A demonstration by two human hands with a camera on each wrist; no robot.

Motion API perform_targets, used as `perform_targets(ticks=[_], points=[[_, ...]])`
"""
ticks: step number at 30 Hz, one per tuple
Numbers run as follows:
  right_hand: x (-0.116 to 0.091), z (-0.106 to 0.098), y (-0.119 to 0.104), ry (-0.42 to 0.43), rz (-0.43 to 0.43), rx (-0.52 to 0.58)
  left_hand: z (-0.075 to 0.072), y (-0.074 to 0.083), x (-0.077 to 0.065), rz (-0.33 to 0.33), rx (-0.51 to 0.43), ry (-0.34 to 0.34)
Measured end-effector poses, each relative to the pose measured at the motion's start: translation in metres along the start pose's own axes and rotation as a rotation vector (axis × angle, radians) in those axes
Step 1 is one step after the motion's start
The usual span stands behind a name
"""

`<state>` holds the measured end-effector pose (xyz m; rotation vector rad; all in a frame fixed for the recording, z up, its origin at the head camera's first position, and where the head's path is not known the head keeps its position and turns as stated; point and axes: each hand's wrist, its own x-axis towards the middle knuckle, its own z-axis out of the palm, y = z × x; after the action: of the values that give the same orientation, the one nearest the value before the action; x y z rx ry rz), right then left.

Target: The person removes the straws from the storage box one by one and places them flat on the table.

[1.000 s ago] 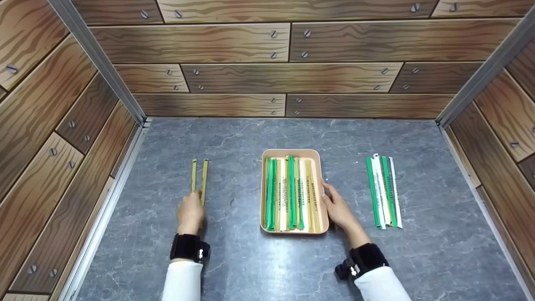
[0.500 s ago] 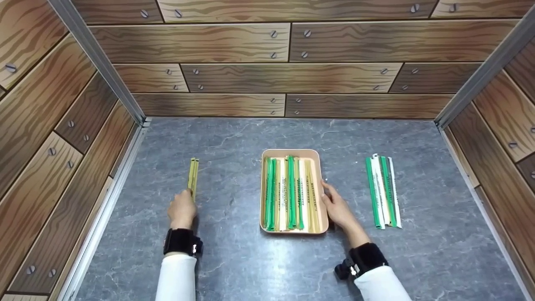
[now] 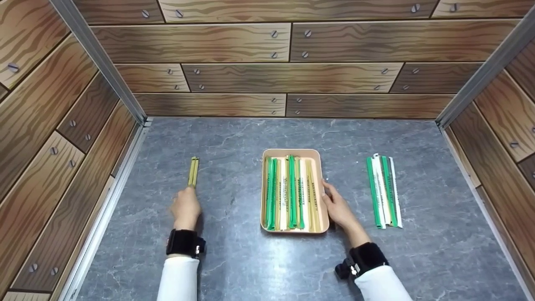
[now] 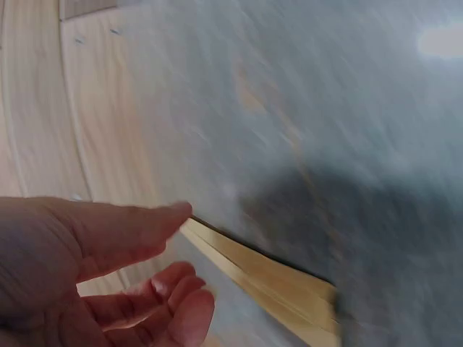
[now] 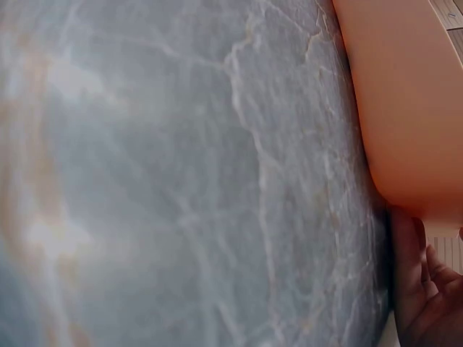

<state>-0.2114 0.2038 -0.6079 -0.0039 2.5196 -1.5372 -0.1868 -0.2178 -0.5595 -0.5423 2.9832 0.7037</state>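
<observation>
Two gold stick packets [image 3: 193, 171] lie side by side at the left of the table. My left hand [image 3: 187, 205] is over their near ends, which it hides in the head view. In the left wrist view, a gap shows between thumb [image 4: 137, 224] and loosely bent fingers [image 4: 163, 307], with the gold packets [image 4: 268, 285] just beyond the thumb tip. At the centre stands a peach tray [image 3: 292, 152] holding a row of green, white and gold stick packets [image 3: 292, 196]. My right hand [image 3: 339, 211] rests against the tray's right side, its fingers fairly straight along the wall [image 5: 405, 108].
To the right of the right hand lies a separate group of green and white stick packets [image 3: 383, 192] with some gold showing. Wood-patterned walls [image 3: 234, 77] enclose the grey marbled table [image 3: 234, 263] at the back and both sides.
The two gold packets at left stood apart and now lie together, a bit further left. My left hand moved left with them, then slightly back right. The right hand and tray stay still.
</observation>
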Motion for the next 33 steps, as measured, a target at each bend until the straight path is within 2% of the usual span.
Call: perform_targets(ticks=[4,9,12,15,18,22,27,33], points=[[0.0,0.0,0.0,0.001,-0.009,0.003,0.003,0.026,-0.015,0.155,-0.081,0.015],[-0.001,-0.001,0.0,0.001,-0.011,-0.014,0.021,0.067,-0.039,0.359,-0.124,0.023],[-0.001,-0.001,0.0,0.001,-0.012,-0.02,0.035,0.089,-0.053,0.459,-0.167,-0.004],[-0.002,-0.001,-0.001,0.001,-0.013,-0.02,0.047,0.108,-0.064,0.537,-0.222,-0.06],[-0.003,-0.001,-0.001,0.003,-0.013,-0.028,0.058,0.124,-0.072,0.564,-0.259,-0.112],[-0.003,-0.001,0.0,0.005,-0.012,-0.036,0.067,0.141,-0.076,0.559,-0.221,-0.144],[-0.002,-0.001,0.001,0.007,-0.021,-0.028,0.077,0.155,-0.075,0.552,-0.09,-0.165],[-0.001,0.0,0.0,0.005,-0.011,-0.031,0.09,0.164,-0.07,0.562,0.042,-0.186]])
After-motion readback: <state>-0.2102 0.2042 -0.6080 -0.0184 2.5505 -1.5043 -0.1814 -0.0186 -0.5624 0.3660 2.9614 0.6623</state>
